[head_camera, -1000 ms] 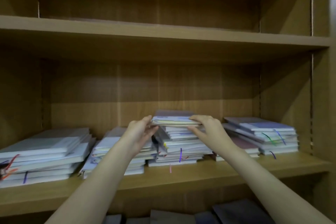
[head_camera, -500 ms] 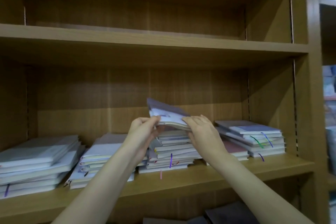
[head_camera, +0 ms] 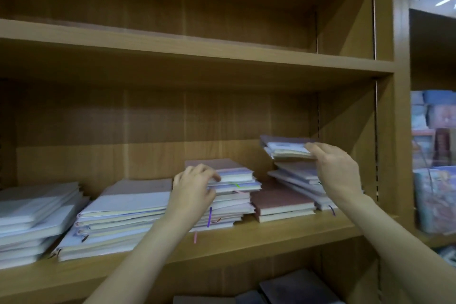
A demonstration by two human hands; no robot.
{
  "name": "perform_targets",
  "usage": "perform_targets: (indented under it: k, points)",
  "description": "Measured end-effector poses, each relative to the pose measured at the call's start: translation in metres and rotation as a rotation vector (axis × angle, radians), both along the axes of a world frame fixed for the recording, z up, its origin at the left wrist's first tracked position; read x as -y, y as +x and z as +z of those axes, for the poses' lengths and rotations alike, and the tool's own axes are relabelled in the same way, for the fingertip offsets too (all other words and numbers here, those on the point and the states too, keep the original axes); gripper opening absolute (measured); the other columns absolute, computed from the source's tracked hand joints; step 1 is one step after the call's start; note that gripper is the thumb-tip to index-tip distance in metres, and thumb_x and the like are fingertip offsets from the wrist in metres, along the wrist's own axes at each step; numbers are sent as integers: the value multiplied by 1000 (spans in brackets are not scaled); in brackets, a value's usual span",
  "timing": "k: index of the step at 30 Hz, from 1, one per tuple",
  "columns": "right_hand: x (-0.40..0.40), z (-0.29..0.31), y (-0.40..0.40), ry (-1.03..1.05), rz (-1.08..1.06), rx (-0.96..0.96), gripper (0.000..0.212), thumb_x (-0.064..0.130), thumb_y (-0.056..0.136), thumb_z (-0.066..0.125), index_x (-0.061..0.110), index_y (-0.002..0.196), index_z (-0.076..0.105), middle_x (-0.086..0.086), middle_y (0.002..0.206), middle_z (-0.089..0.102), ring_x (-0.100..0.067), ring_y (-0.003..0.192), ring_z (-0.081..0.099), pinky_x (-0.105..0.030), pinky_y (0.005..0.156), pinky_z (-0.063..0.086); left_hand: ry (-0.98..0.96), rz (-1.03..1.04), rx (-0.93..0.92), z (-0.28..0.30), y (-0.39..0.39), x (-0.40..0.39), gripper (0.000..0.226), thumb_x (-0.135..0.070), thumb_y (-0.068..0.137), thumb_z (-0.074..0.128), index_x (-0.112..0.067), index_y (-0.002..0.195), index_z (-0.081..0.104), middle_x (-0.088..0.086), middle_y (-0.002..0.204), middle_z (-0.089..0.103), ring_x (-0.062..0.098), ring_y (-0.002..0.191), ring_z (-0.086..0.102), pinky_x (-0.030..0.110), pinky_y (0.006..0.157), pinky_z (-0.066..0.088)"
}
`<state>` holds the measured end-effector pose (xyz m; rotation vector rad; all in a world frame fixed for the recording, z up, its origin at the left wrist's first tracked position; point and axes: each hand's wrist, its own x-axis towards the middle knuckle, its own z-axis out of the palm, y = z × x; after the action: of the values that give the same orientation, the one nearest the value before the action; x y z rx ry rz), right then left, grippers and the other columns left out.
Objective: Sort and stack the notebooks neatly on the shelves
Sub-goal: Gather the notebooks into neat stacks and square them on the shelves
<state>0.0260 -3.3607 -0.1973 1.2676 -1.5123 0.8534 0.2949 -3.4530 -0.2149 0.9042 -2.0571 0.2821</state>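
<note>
Wooden shelf (head_camera: 246,242) bearing notebook stacks (head_camera: 123,215)

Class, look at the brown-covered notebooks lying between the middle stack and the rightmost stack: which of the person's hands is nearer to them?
Left, narrowly. The left hand rests on the middle stack beside the brown-covered notebooks; the right hand holds a notebook above them.
</note>
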Motion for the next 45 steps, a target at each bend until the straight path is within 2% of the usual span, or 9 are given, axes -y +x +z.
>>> perform_targets:
  k: [7, 11, 14, 20, 28, 33, 38, 42, 45]
  points:
    - [6, -18, -43, 658, -363, 133, 44, 25, 101, 35, 22, 145, 25, -3, 148, 34, -24, 138, 27, -48, 114, 12, -51, -24, -123, -14, -8, 0, 30, -9, 84, 57, -21, 112, 57, -5, 110, 54, 20, 108, 46, 31, 95, 29]
    - [5, -3, -13, 681, -304, 108, 54, 40, 97, 43, 18, 144, 27, -7, 151, 24, -27, 143, 12, -51, 114, 5, 134, -212, -351, -14, 11, 2, 53, -2, 78, 67, -13, 125, 45, -8, 112, 50, 12, 111, 46, 23, 93, 36]
    - [17, 1, 22, 619, 55, 100, 58, 42, 93, 51, 19, 143, 32, -6, 149, 28, -24, 140, 19, -38, 114, 14, 282, -222, -474, -22, 25, 3, 58, -6, 81, 68, -15, 130, 39, -6, 120, 49, 13, 114, 48, 36, 89, 49]
    - [41, 2, 94, 686, 558, 326, 55, 42, 89, 58, 22, 138, 41, -2, 143, 38, -18, 132, 36, -26, 104, 28, 601, -446, -639, -35, 39, -2, 55, 10, 82, 61, -10, 129, 40, 3, 127, 49, 15, 119, 47, 28, 100, 39]
    - [54, -7, 99, 689, 659, 598, 65, 47, 80, 67, 25, 137, 44, 1, 142, 43, -14, 128, 39, -21, 96, 30, 660, -446, -510, -25, 28, 1, 76, -6, 83, 67, -27, 145, 29, -10, 142, 37, 8, 130, 38, 38, 105, 38]
    - [46, -4, 107, 599, 732, 729, 47, 38, 75, 75, 26, 117, 58, 3, 119, 57, -12, 106, 50, -24, 80, 38, 420, -333, -417, -16, 24, -17, 65, -7, 84, 63, -36, 137, 39, -1, 151, 30, 10, 140, 24, 15, 97, 33]
    - [41, -7, 141, 311, 567, 506, 25, 24, 79, 73, 27, 101, 61, 1, 98, 51, -16, 92, 51, -24, 70, 35, 383, -543, -711, -18, 46, -36, 56, 10, 86, 51, -34, 119, 50, 1, 152, 29, -4, 123, 42, 7, 93, 40]
    - [42, -2, 186, 91, 477, 153, 21, 16, 79, 71, 13, 100, 67, -7, 110, 51, -27, 83, 56, -43, 62, 52, 283, -454, -755, -19, 83, -38, 61, 8, 87, 51, -45, 116, 43, -3, 146, 38, -5, 128, 39, 2, 96, 33]
    - [52, 0, 214, 17, 536, -58, 31, 1, 68, 75, 9, 97, 68, -8, 92, 65, -35, 69, 59, -37, 51, 50, 224, -378, -730, -22, 120, -33, 62, 4, 89, 49, -49, 119, 38, -2, 150, 32, -13, 122, 38, -1, 89, 35]
